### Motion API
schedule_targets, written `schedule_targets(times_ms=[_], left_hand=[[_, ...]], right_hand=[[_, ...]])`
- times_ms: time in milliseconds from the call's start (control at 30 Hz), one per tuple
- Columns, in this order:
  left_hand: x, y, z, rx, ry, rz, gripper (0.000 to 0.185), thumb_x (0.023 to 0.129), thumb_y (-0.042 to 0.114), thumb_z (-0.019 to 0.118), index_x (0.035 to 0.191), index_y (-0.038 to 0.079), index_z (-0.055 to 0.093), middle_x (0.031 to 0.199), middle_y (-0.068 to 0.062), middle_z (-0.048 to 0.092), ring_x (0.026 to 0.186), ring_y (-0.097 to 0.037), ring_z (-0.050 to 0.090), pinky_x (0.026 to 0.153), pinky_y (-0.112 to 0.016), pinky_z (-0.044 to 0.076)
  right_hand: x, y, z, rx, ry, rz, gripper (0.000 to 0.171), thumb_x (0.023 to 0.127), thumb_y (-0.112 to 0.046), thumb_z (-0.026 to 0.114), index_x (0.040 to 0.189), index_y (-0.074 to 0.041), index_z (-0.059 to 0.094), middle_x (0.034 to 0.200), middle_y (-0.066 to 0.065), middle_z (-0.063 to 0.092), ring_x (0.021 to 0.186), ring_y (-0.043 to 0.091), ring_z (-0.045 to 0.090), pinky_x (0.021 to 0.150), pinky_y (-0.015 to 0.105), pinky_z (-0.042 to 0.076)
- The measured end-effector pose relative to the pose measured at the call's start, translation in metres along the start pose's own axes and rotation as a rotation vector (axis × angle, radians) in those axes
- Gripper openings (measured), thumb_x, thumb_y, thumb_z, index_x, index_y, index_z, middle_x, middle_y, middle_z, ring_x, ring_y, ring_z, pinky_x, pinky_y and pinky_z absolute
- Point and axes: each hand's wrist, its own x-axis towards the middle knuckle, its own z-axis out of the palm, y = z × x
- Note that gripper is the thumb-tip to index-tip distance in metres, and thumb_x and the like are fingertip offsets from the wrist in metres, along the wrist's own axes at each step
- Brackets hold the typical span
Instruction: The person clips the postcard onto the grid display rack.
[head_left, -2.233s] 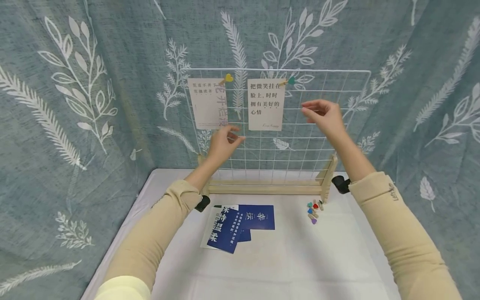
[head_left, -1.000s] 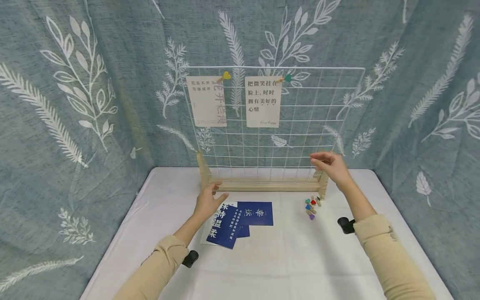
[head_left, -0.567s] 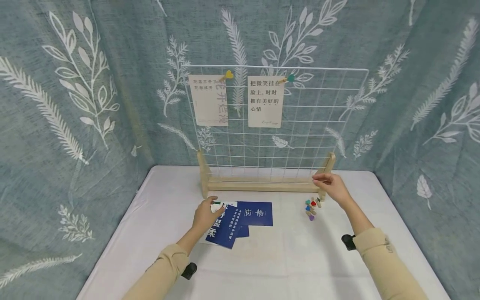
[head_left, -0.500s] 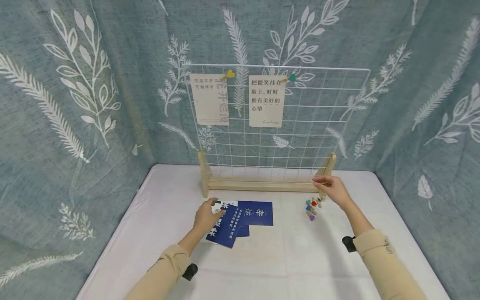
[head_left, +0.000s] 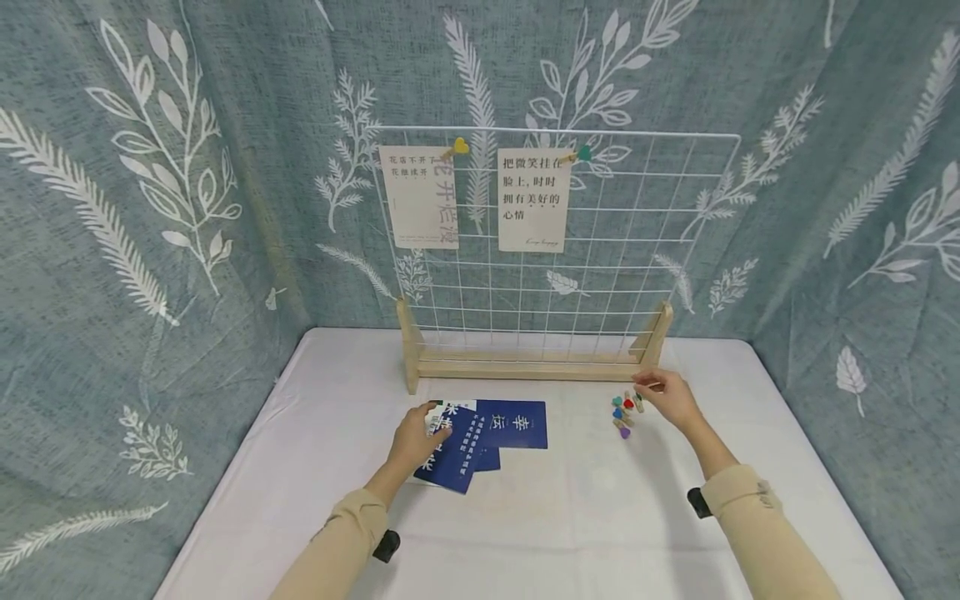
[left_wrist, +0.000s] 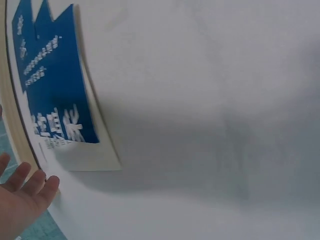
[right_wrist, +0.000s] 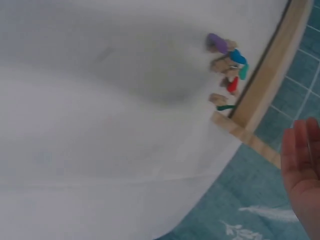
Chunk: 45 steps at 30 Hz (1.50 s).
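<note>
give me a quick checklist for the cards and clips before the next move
1. Left hung card held by the yellow clip: ok.
2. Right hung card held by its green clip: ok.
3. Wire grid standing in its wooden base: ok.
4. Loose cards spread apart: not ok, they overlap.
5. Right hand holding one of the loose clips: not ok, none shows in its fingers.
6. Left hand touching the loose cards: cannot tell.
</note>
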Motion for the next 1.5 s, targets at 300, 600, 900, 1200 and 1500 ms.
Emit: schedule_targets(times_ms=[300, 600, 900, 1200, 1500], left_hand=[[-0.005, -0.012, 0.010, 0.124, 0.015, 0.021, 0.063, 0.081, 0.025, 0.074, 0.128, -0.008, 0.049, 0.129, -0.031, 0.048, 0.120, -0.047, 0.046, 0.098, -0.057, 0.042], [-0.003, -0.010, 0.019, 0.167, -0.013, 0.025, 0.077, 0.078, 0.039, 0.074, 0.130, -0.011, 0.046, 0.133, -0.033, 0.044, 0.123, -0.047, 0.043, 0.103, -0.058, 0.037], [-0.005, -0.002, 0.023, 0.204, -0.085, -0.073, 0.111, 0.065, 0.043, 0.083, 0.140, -0.014, 0.025, 0.145, -0.036, 0.025, 0.135, -0.049, 0.027, 0.108, -0.063, 0.027], [-0.013, -0.004, 0.033, 0.270, -0.095, -0.130, 0.108, 0.065, 0.042, 0.083, 0.137, -0.018, 0.028, 0.144, -0.036, 0.028, 0.136, -0.047, 0.027, 0.111, -0.060, 0.024], [-0.010, -0.002, 0.032, 0.287, -0.099, -0.146, 0.103, 0.066, 0.039, 0.083, 0.136, -0.017, 0.031, 0.144, -0.035, 0.030, 0.134, -0.046, 0.030, 0.110, -0.059, 0.026]], right_hand=[[-0.010, 0.017, 0.016, -0.029, -0.023, 0.050, 0.019, 0.088, 0.002, 0.058, 0.100, 0.016, 0.060, 0.097, 0.032, 0.064, 0.085, 0.040, 0.062, 0.075, 0.044, 0.055], [-0.017, 0.022, 0.023, -0.053, -0.078, 0.081, 0.018, 0.087, 0.001, 0.058, 0.097, 0.015, 0.061, 0.092, 0.030, 0.064, 0.082, 0.040, 0.063, 0.076, 0.046, 0.054], [-0.020, 0.025, 0.030, -0.037, -0.082, 0.126, 0.020, 0.087, -0.001, 0.060, 0.098, 0.015, 0.061, 0.094, 0.029, 0.064, 0.082, 0.037, 0.063, 0.076, 0.043, 0.054], [-0.021, 0.029, 0.032, -0.069, -0.088, 0.149, 0.021, 0.087, -0.004, 0.061, 0.099, 0.013, 0.062, 0.098, 0.029, 0.064, 0.085, 0.038, 0.063, 0.078, 0.045, 0.053], [-0.015, 0.031, 0.030, -0.073, -0.093, 0.128, 0.020, 0.086, -0.002, 0.061, 0.098, 0.013, 0.061, 0.094, 0.028, 0.064, 0.084, 0.038, 0.063, 0.077, 0.046, 0.053]])
